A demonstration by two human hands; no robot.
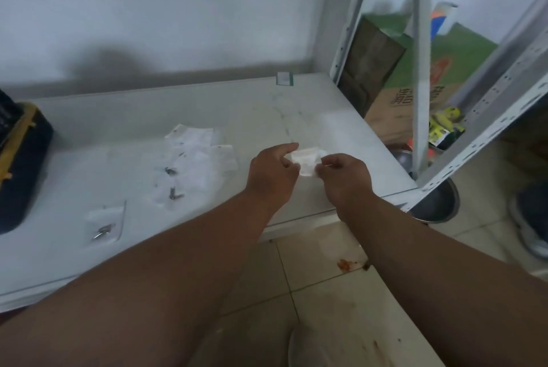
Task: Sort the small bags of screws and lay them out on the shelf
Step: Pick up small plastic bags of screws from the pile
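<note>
Mostly bare white shelf (267, 111), seemingly smudged.

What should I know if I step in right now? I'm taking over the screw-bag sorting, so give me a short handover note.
Left hand and right hand: both pinch one small clear bag, held just above the right part of the shelf.
On the shelf: a loose pile of bags sits mid-shelf, unsorted, some showing screws. One single bag with screws lies apart near the front left. A dark toolbox stands at the left end.
Done: at most one bag looks laid out.
Left: place the held bag, then sort and lay out the pile. The held bag's contents are too blurred to tell.
</note>
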